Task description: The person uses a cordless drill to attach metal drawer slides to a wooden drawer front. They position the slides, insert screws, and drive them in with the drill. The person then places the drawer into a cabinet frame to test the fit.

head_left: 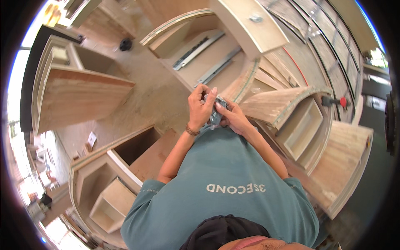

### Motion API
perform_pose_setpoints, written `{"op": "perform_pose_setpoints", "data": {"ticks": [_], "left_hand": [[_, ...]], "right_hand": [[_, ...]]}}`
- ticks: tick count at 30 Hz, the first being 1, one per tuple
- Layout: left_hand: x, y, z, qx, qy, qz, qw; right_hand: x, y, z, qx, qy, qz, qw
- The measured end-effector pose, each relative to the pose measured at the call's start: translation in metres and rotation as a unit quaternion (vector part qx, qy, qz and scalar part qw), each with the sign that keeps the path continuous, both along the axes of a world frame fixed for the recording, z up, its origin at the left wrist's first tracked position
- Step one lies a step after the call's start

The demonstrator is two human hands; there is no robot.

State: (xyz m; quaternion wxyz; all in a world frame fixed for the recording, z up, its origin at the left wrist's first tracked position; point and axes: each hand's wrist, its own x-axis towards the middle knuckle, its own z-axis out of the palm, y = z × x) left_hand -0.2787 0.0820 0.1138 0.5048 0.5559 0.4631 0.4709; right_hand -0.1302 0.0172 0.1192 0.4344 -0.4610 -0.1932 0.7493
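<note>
In front of my chest I hold a small clear plastic bag (216,117) with dark or grey contents too small to name. My left hand (200,105) grips its upper left side, thumb pointing up. Fingers of my right hand (234,118) close on its right side. Just beyond my hands, a curved wooden cabinet (233,81) lies with its inside facing up. On its inner panel rest two metal drawer slides, a farther one (199,51) and a nearer one (218,66).
A pale wooden drawer (250,31) with a small clear packet (256,18) stands at the far side. Curved cabinets stand at the left (79,96), near left (77,187) and right (287,104). A red-ended clamp (333,101) sits by the right cabinet.
</note>
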Motion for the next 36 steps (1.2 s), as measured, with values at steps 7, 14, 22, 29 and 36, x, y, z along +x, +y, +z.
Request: {"op": "perform_pose_setpoints", "data": {"ticks": [7, 14, 22, 29, 36], "left_hand": [[-0.012, 0.002, -0.011, 0.028, 0.01, -0.152, 0.988], [-0.002, -0.014, -0.018, 0.089, 0.054, -0.041, 0.994], [-0.021, -0.014, 0.006, 0.006, 0.159, -0.316, 0.935], [0.005, -0.017, -0.017, 0.172, 0.174, -0.25, 0.937], [0.046, -0.026, -0.01, 0.271, 0.215, -0.297, 0.89]], "right_hand": [[0.005, -0.019, 0.001, -0.024, 0.018, -0.086, 0.996], [0.0, -0.033, 0.0, -0.065, 0.125, -0.133, 0.981], [0.001, -0.049, -0.003, -0.098, 0.078, -0.149, 0.981], [0.039, -0.044, -0.01, -0.078, 0.013, -0.059, 0.995], [0.086, -0.046, -0.037, -0.09, 0.151, -0.041, 0.984]]}}
